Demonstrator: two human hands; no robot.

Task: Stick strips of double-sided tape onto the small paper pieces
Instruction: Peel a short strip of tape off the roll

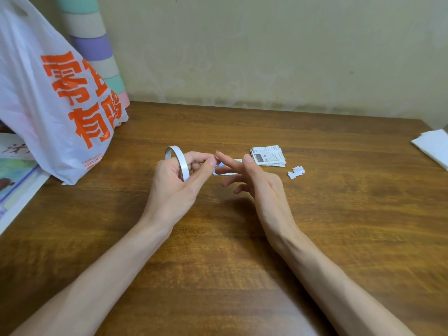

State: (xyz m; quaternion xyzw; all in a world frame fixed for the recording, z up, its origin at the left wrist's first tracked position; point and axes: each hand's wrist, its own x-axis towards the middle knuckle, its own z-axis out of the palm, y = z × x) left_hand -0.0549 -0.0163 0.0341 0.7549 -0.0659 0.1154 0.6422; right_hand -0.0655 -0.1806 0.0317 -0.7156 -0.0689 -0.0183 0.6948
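Left grip [175, 187] holds the tape roll [181, 163] — right grip [257, 183] spread apart beside it.

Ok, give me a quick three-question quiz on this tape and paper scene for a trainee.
1. True or false: the tape roll lies flat on the table.
2. Which hand grips the roll?
3. Fill in: the lettering on the plastic bag is ___.
Key: 1 false, it is held above the table; 2 the left hand; 3 orange.
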